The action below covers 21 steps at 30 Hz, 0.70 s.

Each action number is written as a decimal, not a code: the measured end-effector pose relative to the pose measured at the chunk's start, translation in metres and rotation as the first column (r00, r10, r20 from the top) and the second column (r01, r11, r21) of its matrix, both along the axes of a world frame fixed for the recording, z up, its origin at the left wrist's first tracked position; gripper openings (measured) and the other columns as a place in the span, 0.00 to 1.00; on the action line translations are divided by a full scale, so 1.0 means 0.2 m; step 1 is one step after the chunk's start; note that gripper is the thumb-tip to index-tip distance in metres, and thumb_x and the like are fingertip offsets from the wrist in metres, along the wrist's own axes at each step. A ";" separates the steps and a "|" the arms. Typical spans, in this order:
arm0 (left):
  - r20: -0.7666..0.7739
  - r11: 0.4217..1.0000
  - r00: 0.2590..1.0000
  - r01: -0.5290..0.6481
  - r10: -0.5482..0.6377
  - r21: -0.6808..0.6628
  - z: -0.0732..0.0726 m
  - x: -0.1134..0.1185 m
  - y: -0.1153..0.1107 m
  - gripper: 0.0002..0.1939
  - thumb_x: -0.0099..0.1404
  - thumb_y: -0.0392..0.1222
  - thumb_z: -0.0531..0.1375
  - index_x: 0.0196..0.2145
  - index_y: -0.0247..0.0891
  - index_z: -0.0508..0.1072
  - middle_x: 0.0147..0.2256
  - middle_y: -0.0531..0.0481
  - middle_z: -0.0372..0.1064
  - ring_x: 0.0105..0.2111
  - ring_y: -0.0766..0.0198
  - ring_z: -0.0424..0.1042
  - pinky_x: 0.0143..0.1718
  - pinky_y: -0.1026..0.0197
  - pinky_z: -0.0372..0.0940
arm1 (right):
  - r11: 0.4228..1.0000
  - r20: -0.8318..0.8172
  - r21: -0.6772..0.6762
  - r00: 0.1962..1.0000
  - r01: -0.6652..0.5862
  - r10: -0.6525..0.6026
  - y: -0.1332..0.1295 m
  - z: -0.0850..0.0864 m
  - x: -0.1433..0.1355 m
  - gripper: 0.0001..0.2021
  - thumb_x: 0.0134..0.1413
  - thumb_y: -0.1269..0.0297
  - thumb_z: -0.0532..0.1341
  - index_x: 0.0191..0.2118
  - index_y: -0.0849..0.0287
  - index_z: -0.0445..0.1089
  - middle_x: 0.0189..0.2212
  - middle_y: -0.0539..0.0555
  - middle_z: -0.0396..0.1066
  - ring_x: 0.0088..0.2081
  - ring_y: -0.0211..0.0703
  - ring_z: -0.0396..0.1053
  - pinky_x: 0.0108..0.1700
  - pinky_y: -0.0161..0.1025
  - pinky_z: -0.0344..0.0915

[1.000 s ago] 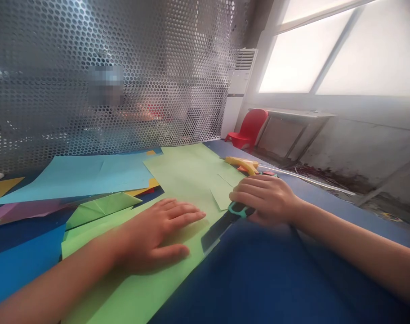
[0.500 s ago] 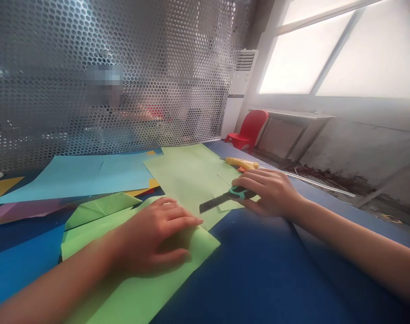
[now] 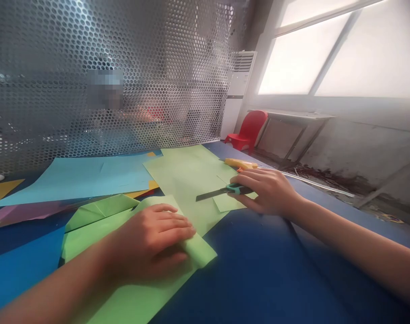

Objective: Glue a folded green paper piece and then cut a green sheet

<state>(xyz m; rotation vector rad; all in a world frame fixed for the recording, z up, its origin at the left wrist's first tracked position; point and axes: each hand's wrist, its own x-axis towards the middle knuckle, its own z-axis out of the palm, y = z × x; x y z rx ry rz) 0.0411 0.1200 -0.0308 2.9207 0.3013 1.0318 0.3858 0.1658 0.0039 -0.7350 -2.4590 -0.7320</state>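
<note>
My left hand [image 3: 158, 238] lies with fingers spread on a bright green paper [image 3: 137, 292], whose right edge curls up beside the fingertips. Further right, my right hand [image 3: 267, 189] is wrapped round the teal and black handle of a utility knife [image 3: 213, 194]. The dark blade points left, over a pale green sheet [image 3: 181, 173]. A smaller pale green piece [image 3: 227, 204] lies under and beside the knife. Just beyond my right hand is a yellow glue gun [image 3: 240, 164].
Blue sheets [image 3: 90, 177], a folded green paper [image 3: 100, 210] and pink paper [image 3: 29, 210] lie on the left of the blue table [image 3: 259, 270]. A perforated metal screen [image 3: 140, 67] stands behind. A red chair [image 3: 250, 128] is beyond the table.
My left hand has shifted slightly left and down, and the green paper's edge is more curled. The knife blade has turned, now lying closer to level, still in my right hand.
</note>
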 end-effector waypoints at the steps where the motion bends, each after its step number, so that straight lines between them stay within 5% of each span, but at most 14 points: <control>1: -0.001 1.000 1.000 0.001 -0.001 0.013 0.00 0.00 0.00 0.13 0.77 0.43 0.63 0.55 0.37 0.74 0.48 0.46 0.79 0.46 0.57 0.81 0.51 0.47 0.77 | 1.000 0.002 -0.005 1.000 0.004 -0.004 0.00 0.00 0.00 0.11 0.73 0.57 0.64 0.43 0.60 0.74 0.34 0.48 0.74 0.31 0.37 0.73 0.33 0.37 0.74; 13: 0.032 0.982 0.999 0.007 -0.013 0.189 0.01 0.00 -0.02 0.07 0.76 0.39 0.65 0.49 0.35 0.76 0.45 0.48 0.79 0.41 0.61 0.81 0.43 0.55 0.79 | 0.998 0.035 -0.028 0.998 -0.050 0.051 0.00 -0.01 0.00 0.12 0.73 0.56 0.63 0.44 0.60 0.73 0.34 0.49 0.74 0.32 0.38 0.73 0.34 0.38 0.74; 21: 0.107 0.903 0.993 -0.083 0.042 0.421 -0.01 -0.02 -0.04 0.05 0.75 0.38 0.66 0.46 0.35 0.76 0.44 0.49 0.77 0.38 0.64 0.79 0.38 0.60 0.77 | 0.995 0.103 -0.095 0.994 -0.023 0.033 -0.04 0.00 -0.07 0.13 0.75 0.55 0.60 0.41 0.59 0.74 0.30 0.48 0.73 0.31 0.40 0.72 0.35 0.39 0.69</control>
